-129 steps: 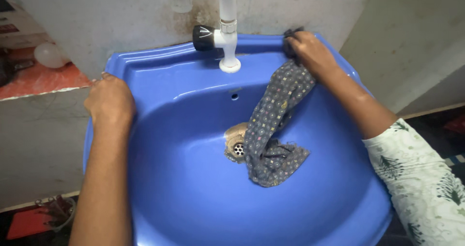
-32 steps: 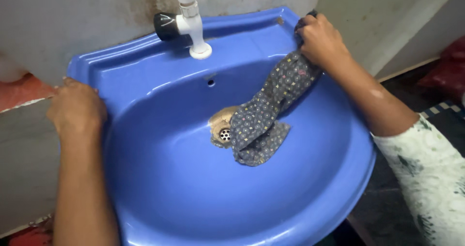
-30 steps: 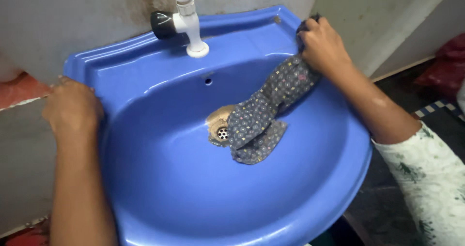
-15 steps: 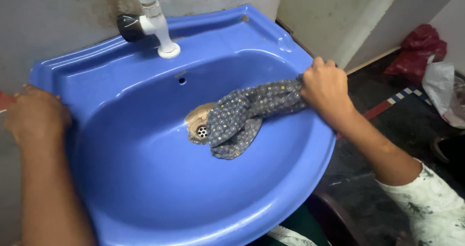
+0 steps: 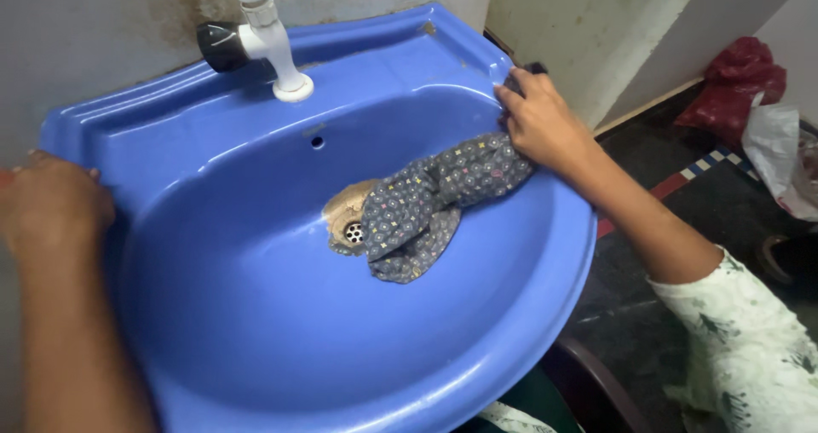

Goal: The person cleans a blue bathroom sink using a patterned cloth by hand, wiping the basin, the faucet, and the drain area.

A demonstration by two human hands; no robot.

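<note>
Blue basin rim (image 5: 102, 135) sits under the left hand (image 5: 51, 207), fingers curled over its edge. Right of the drain (image 5: 352, 231), a dotted grey cloth (image 5: 434, 194) trails up the bowl, its bunched top pressed under the right hand (image 5: 541, 126). It looks soft, limp and probably damp, best gripped at that bunch.

White tap (image 5: 271, 37), red bag (image 5: 740, 75), stained wall (image 5: 102, 24)

Left hand (image 5: 51, 207) rests curled, apparently gripping — right hand (image 5: 538, 122) pressed down, arm outstretched.
</note>
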